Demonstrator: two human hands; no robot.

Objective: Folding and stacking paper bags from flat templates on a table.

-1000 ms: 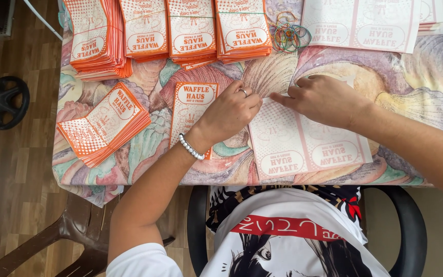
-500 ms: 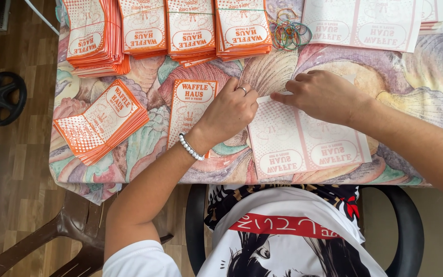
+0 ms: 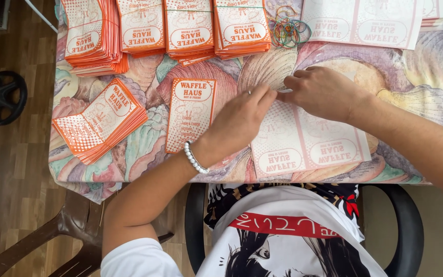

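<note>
a table (image 3: 426, 102) draped in a pastel shell-patterned cloth fills most of the view, with wooden floor to the left. near the person, right of centre, lies a flat unfolded white-and-orange printed sheet (image 3: 308, 146), its near edge close to the table's near edge. along the far edge sit four banded stacks of folded orange-and-white bags (image 3: 165, 28), and to the far right another flat sheet (image 3: 365, 20). on the near left a fanned stack of bags (image 3: 98, 120) lies askew, and a single folded bag (image 3: 189, 115) lies flat between it and the unfolded sheet. a black chair (image 3: 411, 231) shows at the bottom, and a dark round fan base (image 3: 3, 97) stands on the floor at far left. the right hand (image 3: 324, 92) rests on the far edge of the sheet, fingers curled and pressing down. the left hand (image 3: 239, 120), a bead bracelet (image 3: 195, 158) at its wrist, meets it at the sheet's far left corner, fingers together and apparently pinching the paper's edge. a tangle of coloured rubber bands (image 3: 289, 28) lies just beyond the hands.
</note>
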